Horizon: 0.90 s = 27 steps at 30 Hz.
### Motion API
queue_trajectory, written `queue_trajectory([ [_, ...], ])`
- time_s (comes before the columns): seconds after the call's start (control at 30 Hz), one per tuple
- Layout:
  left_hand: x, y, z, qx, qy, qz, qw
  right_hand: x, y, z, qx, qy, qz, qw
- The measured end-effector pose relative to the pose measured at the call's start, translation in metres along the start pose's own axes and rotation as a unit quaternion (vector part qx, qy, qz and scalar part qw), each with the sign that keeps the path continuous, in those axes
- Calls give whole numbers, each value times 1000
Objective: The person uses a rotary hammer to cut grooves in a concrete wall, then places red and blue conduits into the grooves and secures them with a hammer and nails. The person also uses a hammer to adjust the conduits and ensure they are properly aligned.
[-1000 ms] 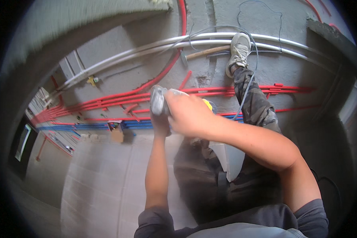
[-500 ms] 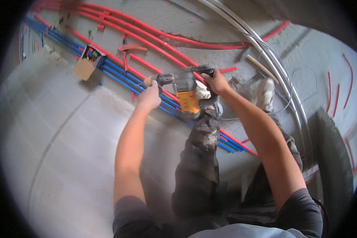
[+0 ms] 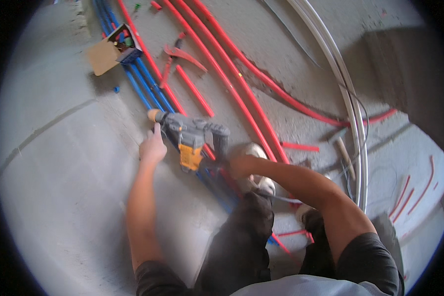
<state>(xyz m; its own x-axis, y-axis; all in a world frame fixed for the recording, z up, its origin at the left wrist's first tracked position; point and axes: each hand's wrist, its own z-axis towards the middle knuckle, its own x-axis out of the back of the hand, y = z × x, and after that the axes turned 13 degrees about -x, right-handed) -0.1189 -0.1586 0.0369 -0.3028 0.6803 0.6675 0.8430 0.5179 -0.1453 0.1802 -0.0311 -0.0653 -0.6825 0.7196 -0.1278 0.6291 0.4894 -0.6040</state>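
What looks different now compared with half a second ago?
The power tool has shifted left and lower in view, though the camera turned too. The right hand has gone from the top of its rear handle toward the lower end; the left hand is below its front end. Whether either let go is unclear. The open box, red hand tool and hammer stayed put.

The drill (image 3: 190,135) is coloured grey and orange, its ten-o'clock tip (image 3: 155,115) tan; red is borne by the pipes (image 3: 216,69) at twelve, blue by the tubes (image 3: 153,83) at ten, white by the conduits (image 3: 348,98) at two; tan is seen on the flap (image 3: 102,55) at ten.
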Motion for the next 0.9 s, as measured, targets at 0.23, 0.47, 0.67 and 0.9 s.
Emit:
queue_trajectory([
  [0.23,85,20,56,85,76,-123,986,152,54,-29,183,415,20,891],
  [0.47,185,1,284,-64,373,-208,902,343,96,-31,-12,780,-77,621],
  [0.67,260,-28,430,-24,416,-229,880,343,95,-38,-55,724,-90,682],
  [0.9,238,-103,554,30,403,-126,906,349,87,-45,-27,720,-43,692],
])
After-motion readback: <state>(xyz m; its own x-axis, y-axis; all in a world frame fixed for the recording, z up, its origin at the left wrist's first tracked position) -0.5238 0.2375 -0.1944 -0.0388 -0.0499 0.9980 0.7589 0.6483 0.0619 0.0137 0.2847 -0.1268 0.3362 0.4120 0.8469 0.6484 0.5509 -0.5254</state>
